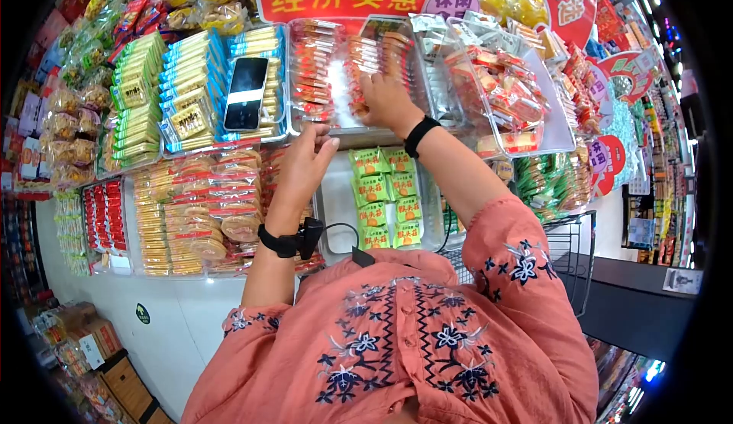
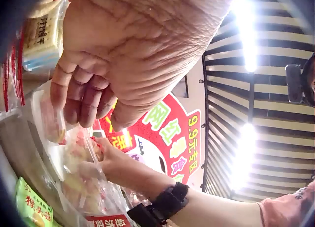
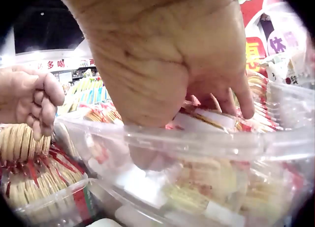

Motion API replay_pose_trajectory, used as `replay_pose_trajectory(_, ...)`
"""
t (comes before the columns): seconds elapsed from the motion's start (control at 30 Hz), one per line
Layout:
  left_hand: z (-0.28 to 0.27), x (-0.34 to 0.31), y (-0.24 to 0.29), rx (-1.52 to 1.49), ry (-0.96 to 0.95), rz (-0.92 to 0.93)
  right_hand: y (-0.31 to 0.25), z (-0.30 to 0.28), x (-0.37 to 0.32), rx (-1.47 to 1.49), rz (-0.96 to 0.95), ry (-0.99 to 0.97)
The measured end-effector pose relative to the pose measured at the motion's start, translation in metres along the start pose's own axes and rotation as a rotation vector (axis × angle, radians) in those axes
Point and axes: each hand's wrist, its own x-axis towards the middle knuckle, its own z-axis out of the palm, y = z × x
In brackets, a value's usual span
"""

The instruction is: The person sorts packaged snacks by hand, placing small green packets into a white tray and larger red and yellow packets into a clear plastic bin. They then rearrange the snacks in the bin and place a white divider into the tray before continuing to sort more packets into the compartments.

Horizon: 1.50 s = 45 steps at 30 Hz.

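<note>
In the head view my right hand (image 1: 388,105) reaches down into a clear plastic bin (image 1: 334,127), over the middle row of red-wrapped snack packets (image 1: 363,56). Its thumb and fingers lie around packets of that row; in the right wrist view the thumb shows through the bin's clear wall. My left hand (image 1: 309,155) is at the bin's front left corner, its relaxed fingers right at the rim beside the left row of packets (image 1: 311,72). Nothing shows gripped in the left hand, whose fingers (image 2: 88,101) hang over the bin's edge in the left wrist view.
Green snack packets (image 1: 387,199) lie in two columns in a tray below the bin. A phone (image 1: 246,94) rests on blue-wrapped biscuits at left. Another clear bin (image 1: 561,137) of red and white packets stands at right. A wire basket (image 1: 569,252) is at the lower right.
</note>
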Motion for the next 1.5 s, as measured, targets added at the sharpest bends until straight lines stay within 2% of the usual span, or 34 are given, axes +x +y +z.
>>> replay_pose_trajectory(0.13,0.003,0.001,-0.004,-0.019,-0.012,0.019,0.002,0.009,0.0,0.095,-0.009,0.094)
replay_pose_trajectory(0.27,0.002,-0.001,-0.011,0.005,-0.006,0.047,0.008,0.007,0.0,0.089,-0.029,0.076)
replay_pose_trajectory(0.53,0.001,-0.007,-0.005,0.001,-0.018,0.036,0.005,-0.021,-0.001,0.307,-0.007,0.154)
replay_pose_trajectory(0.6,0.002,-0.007,-0.007,-0.012,-0.013,0.049,0.001,-0.03,-0.004,0.359,0.013,0.304)
replay_pose_trajectory(0.63,0.003,-0.007,-0.008,-0.019,-0.011,0.053,-0.003,-0.039,-0.006,0.386,0.024,0.378)
replay_pose_trajectory(0.73,0.002,-0.008,-0.006,0.02,-0.01,0.018,-0.016,-0.074,-0.008,0.727,0.289,0.286)
replay_pose_trajectory(0.77,0.002,-0.007,-0.009,0.021,-0.012,0.022,-0.012,-0.078,-0.009,0.782,0.263,0.381)
replay_pose_trajectory(0.97,0.003,-0.01,-0.003,0.018,-0.034,0.038,-0.008,-0.154,-0.028,1.057,0.466,0.423)
replay_pose_trajectory(1.07,0.003,-0.014,0.003,0.008,-0.051,0.039,-0.009,-0.203,-0.049,1.239,0.397,0.54)
replay_pose_trajectory(1.17,0.006,-0.016,0.004,0.008,-0.048,0.068,0.003,-0.256,-0.078,0.912,0.41,0.505)
replay_pose_trajectory(1.2,0.007,-0.015,0.003,0.005,-0.049,0.087,0.028,-0.254,-0.084,0.845,0.328,0.544)
replay_pose_trajectory(1.27,0.01,-0.016,0.0,0.004,-0.055,0.106,0.047,-0.269,-0.1,0.709,0.365,0.597)
replay_pose_trajectory(1.37,0.012,-0.017,0.001,-0.011,-0.097,0.063,0.081,-0.279,-0.113,0.621,0.278,0.624)
replay_pose_trajectory(1.47,0.017,-0.017,-0.003,-0.033,-0.112,0.071,0.134,-0.279,-0.125,0.072,0.252,0.559)
replay_pose_trajectory(1.5,0.018,-0.017,-0.003,-0.046,-0.121,0.077,0.143,-0.279,-0.127,0.022,0.266,0.52)
